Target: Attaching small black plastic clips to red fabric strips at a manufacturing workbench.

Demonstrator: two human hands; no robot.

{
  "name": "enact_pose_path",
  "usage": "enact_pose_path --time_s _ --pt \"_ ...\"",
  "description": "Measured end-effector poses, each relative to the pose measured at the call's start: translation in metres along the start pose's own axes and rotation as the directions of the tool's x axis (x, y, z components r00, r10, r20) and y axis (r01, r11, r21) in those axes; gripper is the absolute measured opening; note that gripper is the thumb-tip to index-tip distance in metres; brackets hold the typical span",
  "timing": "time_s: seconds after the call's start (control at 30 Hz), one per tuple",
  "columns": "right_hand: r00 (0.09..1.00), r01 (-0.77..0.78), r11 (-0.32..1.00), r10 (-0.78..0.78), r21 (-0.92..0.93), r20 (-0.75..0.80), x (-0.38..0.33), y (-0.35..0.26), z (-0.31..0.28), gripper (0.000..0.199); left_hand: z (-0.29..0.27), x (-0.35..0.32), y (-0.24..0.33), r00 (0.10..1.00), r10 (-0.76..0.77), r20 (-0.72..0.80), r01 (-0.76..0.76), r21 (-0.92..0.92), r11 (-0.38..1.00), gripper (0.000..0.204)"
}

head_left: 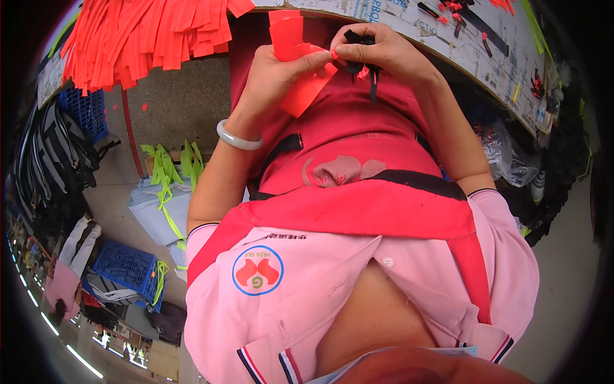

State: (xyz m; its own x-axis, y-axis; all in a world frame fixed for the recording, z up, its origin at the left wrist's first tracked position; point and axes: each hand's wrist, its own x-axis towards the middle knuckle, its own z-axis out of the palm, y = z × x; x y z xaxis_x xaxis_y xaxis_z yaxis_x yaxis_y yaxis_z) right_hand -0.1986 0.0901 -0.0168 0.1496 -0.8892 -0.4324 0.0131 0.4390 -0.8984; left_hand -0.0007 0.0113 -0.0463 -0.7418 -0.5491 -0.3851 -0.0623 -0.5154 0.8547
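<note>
Left hand [276, 72]: closed, thumb and fingers pinching the orange strip [300, 61].
Right hand [377, 52]: closed, fingertips pinching a black clip [358, 48] and the strip's edge.
Strip: folded, rising above the left grip and hanging below it, touching both hands.
Clip: right at the right fingertips, just beside the left thumb.
Behind: orange strips pile [147, 35], up and left of the left hand.

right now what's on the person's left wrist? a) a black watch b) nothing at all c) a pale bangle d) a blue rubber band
c: a pale, smooth bangle circles the wrist just below the left hand, which pinches a neon orange strip together with the right hand.
</note>
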Motion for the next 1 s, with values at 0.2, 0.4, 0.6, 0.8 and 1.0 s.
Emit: enact_pose_path --time_s 0.2,0.4,0.6,0.8,1.0 --pt "0.984 0.046 0.998 -0.053 -0.044 -0.173 0.0 0.001 0.007 0.023 -0.002 0.001 -0.005 0.994 0.113 0.015 -0.113 0.018 0.993 0.018" --pt "0.97 0.155 0.977 -0.179 -0.149 -0.167 -0.002 0.002 0.011 0.02 -0.002 -0.003 -0.007 0.982 0.185 0.027 -0.186 0.09 0.978 0.018" --pt "0.961 0.196 0.95 -0.235 -0.241 -0.143 -0.005 -0.001 0.014 0.017 0.001 -0.008 0.0 0.976 0.218 0.021 -0.218 0.214 0.952 0.017" --pt "0.962 0.201 0.954 -0.235 -0.225 -0.138 -0.005 -0.008 0.015 0.016 0.002 -0.007 0.0 0.951 0.306 0.052 -0.308 0.277 0.91 0.015" --pt "0.97 0.127 0.97 -0.166 -0.209 -0.177 -0.001 0.0 0.018 0.019 0.004 -0.005 -0.012 0.93 0.367 -0.02 -0.345 0.297 0.89 0.013"
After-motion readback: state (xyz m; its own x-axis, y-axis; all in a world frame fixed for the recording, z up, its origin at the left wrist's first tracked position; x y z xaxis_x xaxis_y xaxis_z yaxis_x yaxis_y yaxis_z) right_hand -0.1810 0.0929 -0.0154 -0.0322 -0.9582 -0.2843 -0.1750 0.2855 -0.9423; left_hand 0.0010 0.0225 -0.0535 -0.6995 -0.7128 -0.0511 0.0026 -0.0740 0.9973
